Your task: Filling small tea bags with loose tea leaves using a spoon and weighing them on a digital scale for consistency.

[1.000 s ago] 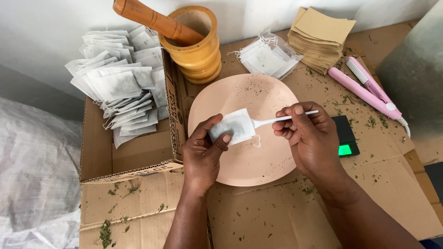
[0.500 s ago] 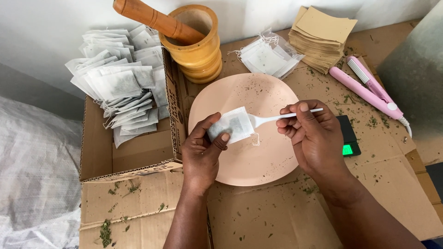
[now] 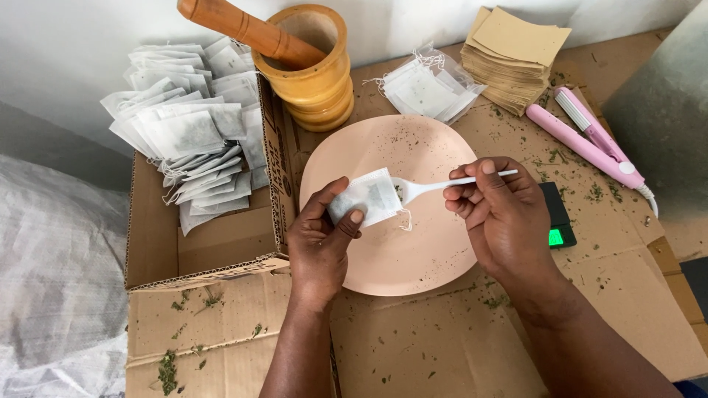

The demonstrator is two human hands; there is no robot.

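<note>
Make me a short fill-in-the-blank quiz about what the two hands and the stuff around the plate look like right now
1. The left hand holds a small white ____ over the pink plate.
2. The right hand holds a white plastic ____ by its handle.
3. The wooden pestle leans inside the wooden ____.
4. The filled sachets are piled in a ____ box.

Missing words: sachet; spoon; mortar; cardboard

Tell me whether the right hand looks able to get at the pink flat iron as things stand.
Probably yes, but not freely: the right hand is pinching a white plastic spoon, so it would need to drop that first. The pink flat iron lies uncovered on the cardboard to that hand's right, with nothing between them.
</note>
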